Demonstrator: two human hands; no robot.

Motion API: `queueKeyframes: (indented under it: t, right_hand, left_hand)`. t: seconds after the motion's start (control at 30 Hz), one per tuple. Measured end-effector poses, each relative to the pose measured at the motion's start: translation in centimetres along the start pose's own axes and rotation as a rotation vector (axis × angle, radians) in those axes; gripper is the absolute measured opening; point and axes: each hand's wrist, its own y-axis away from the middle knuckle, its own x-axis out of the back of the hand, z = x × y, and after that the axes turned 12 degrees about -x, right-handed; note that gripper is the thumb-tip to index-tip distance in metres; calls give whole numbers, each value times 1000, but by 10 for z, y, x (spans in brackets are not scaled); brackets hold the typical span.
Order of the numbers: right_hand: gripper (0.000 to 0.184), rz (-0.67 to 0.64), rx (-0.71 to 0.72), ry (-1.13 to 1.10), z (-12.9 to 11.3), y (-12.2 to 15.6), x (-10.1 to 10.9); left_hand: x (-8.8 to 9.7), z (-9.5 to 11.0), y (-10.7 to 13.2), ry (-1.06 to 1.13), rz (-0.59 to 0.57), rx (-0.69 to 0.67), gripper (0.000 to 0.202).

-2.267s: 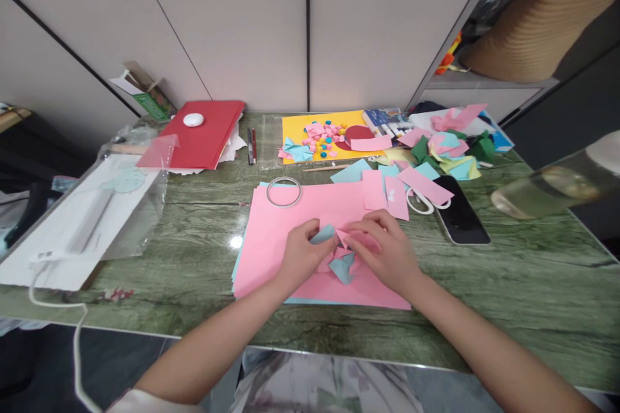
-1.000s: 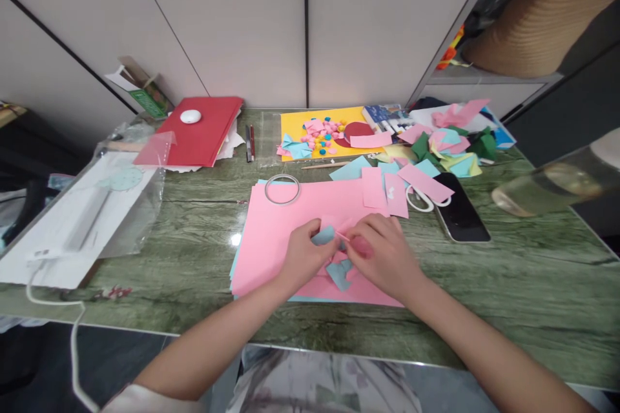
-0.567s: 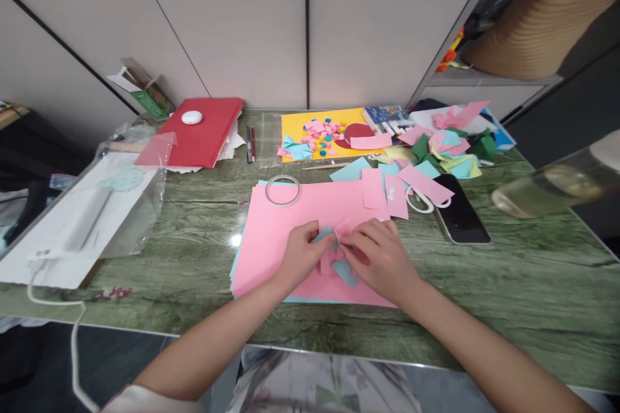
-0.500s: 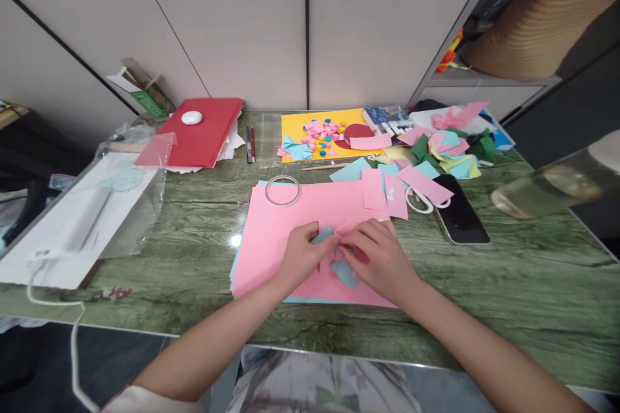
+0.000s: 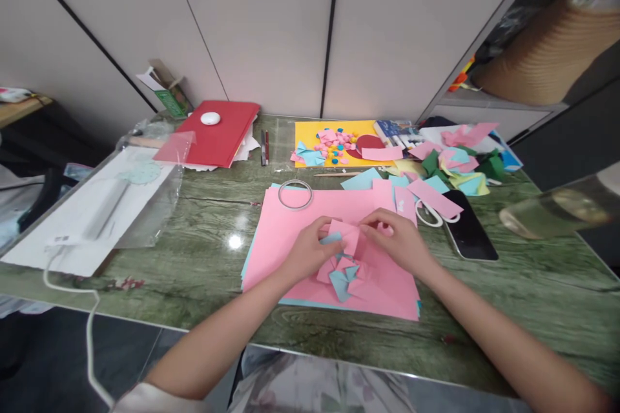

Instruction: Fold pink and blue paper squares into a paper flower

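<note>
Between my two hands is a folded pink and blue paper piece (image 5: 345,279), resting over a stack of pink sheets (image 5: 281,251) with blue ones beneath. My left hand (image 5: 312,248) is closed on its left side, thumb against a blue part. My right hand (image 5: 397,239) pinches the upper right edge of a raised pink flap. The lower part of the folded paper, pink and blue points, shows in front of my fingers. A silver ring (image 5: 295,195) lies on the stack's far left corner.
A phone (image 5: 469,226) and white-handled scissors (image 5: 430,213) lie right of the stack, under paper strips. Folded paper scraps (image 5: 455,161) are heaped behind. A yellow sheet (image 5: 305,132) bears small paper balls. A red folder (image 5: 217,135) lies back left; a bottle (image 5: 547,206) stands right.
The folded paper has turned, and a pink flap now stands up between my hands. My right hand has moved away from the left. The whole view has shifted slightly.
</note>
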Motion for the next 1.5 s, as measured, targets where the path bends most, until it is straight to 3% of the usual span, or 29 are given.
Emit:
queueKeyframes:
  t: [0.17, 0.3, 0.43, 0.53, 0.7, 0.83, 0.97, 1.07, 1.2, 1.37, 1.5]
  right_hand:
    - [11, -102, 123, 88, -25, -57, -7]
    - [13, -261, 300, 197, -37, -109, -31]
    - [13, -356, 408, 274, -40, -127, -52]
    - [14, -343, 423, 293, -36, -112, -42]
    - [18, -245, 310, 292, -16, -55, 9]
    - [18, -266, 160, 170, 0, -16, 30]
    - [19, -291, 170, 64, 4, -6, 23]
    - [20, -291, 208, -37, 0, -7, 14]
    - [21, -208, 227, -163, -4, -8, 3]
    - [27, -8, 278, -101, -4, -1, -8]
    - [33, 56, 360, -38, -1, 3, -12]
  left_hand:
    - [2, 0, 1, 6, -19, 4, 30]
    - [7, 0, -1, 14, -79, 21, 26]
    - [14, 1, -1, 25, -130, 46, 28]
    - [18, 5, 0, 17, -145, 53, 24]
    - [20, 12, 5, -33, -138, 25, 12]
    - [17, 17, 6, -210, -51, -135, 8]
    - [14, 17, 4, -359, -104, -307, 7]
    - [12, 17, 3, -347, -205, -300, 8]
    - [7, 18, 4, -280, -257, -221, 8]
    - [3, 16, 7, -189, -150, -117, 14]
    - [4, 12, 8, -196, -73, -144, 13]
